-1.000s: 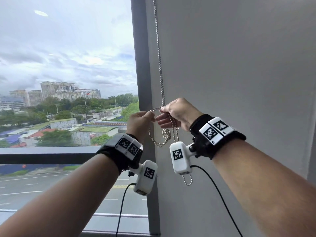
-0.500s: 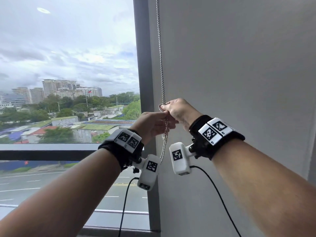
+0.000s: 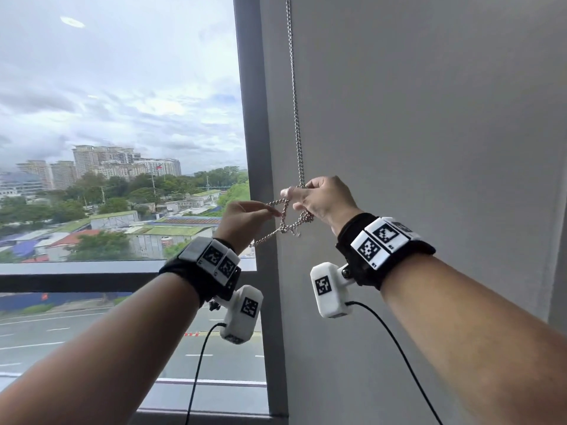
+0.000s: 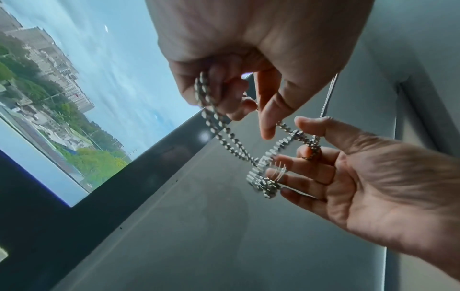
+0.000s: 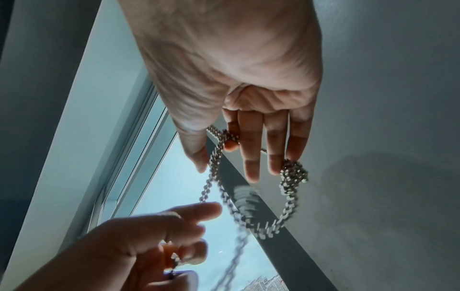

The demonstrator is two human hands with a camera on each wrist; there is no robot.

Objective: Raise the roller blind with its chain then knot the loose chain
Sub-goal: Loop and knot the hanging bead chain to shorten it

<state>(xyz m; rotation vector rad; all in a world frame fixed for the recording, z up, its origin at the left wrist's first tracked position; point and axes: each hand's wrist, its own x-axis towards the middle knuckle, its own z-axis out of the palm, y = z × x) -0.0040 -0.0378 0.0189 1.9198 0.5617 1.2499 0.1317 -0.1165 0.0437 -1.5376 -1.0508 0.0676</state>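
A silver ball chain [image 3: 295,102] hangs down beside the dark window frame to my right hand [image 3: 322,197]. That hand pinches it between thumb and forefinger, with the other fingers spread. In the right wrist view a bunched clump of chain [image 5: 293,173] sits at the tips of the outer fingers. My left hand [image 3: 245,220] is lower and to the left, its curled fingers gripping a doubled strand of chain [image 4: 211,112]. A slack loop with a small tangle [image 3: 288,229] hangs between the two hands. The blind itself is out of view.
The dark vertical window frame [image 3: 251,133] runs just behind the hands, with glass [image 3: 122,118] to the left and a plain grey wall [image 3: 429,133] to the right. A horizontal rail [image 3: 76,277] crosses the window below the left wrist. Black cables hang from both wrist cameras.
Half a second ago the hands were pressed together on the chain. Now the left hand has drawn away to the left and down, pulling out a loop between them.
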